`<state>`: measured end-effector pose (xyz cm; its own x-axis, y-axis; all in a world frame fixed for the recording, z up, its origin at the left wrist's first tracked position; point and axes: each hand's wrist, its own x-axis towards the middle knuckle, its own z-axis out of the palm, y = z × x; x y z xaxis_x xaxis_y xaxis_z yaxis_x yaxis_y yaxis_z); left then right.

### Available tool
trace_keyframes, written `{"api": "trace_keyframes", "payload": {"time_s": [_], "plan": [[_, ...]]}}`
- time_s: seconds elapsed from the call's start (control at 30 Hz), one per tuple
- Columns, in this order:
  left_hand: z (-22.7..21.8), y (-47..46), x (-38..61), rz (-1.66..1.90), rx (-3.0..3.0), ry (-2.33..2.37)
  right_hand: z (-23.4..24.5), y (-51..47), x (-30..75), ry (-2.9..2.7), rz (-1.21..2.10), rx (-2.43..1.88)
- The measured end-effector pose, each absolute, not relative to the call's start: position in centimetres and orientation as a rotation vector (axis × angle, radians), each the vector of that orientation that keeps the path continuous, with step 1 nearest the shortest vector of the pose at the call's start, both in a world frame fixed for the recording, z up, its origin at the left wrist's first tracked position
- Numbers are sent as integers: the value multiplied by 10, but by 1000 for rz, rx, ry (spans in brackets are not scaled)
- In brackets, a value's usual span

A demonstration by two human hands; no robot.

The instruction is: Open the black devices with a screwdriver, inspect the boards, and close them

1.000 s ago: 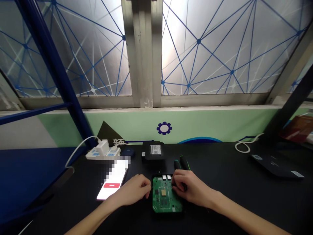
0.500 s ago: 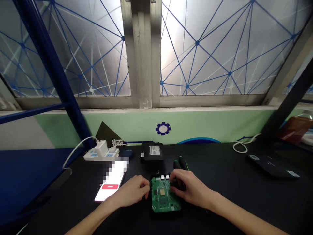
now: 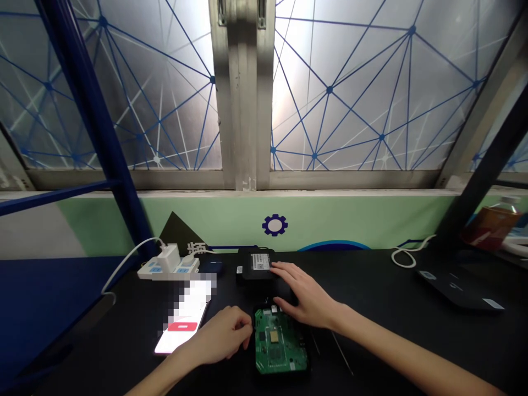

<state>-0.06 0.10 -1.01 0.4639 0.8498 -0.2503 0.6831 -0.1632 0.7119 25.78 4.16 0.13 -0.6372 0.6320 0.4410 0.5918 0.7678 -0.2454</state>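
Observation:
A green circuit board lies in a shallow black case on the black table in front of me. Beside the case's left edge rests my left hand, its fingers curled in; I cannot tell whether they press on the rim. My right hand stretches over the board's far right corner with fingers spread and nothing seen in them. Its fingertips reach the right side of a black box with a white label, touching or very near it. Two thin metal shafts stick out from under my right hand and wrist.
Left of my left hand lies a phone with a lit screen. Behind it are a white power strip with a plugged charger and a small dark object. A flat black device and a white cable lie at the right.
My right hand has moved from the board's right edge forward to the black box, and its fingers have opened out. It now covers the green-and-black handles. My left hand stays put.

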Motion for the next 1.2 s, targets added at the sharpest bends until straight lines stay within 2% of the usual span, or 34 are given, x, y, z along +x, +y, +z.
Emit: {"api": "trace_keyframes", "payload": {"time_s": [0.33,0.6,0.83,1.2], "plan": [[-10,1,0,268,1888,1283,13,107,231,-2624,168,-975],[-8,-1,2,253,1880,1285,19,119,227,-2588,166,-921],[-8,-1,1,242,1860,1260,21,102,243,-2430,179,-880],[-6,3,0,232,1818,1213,13,32,294,-2318,420,-887]]}}
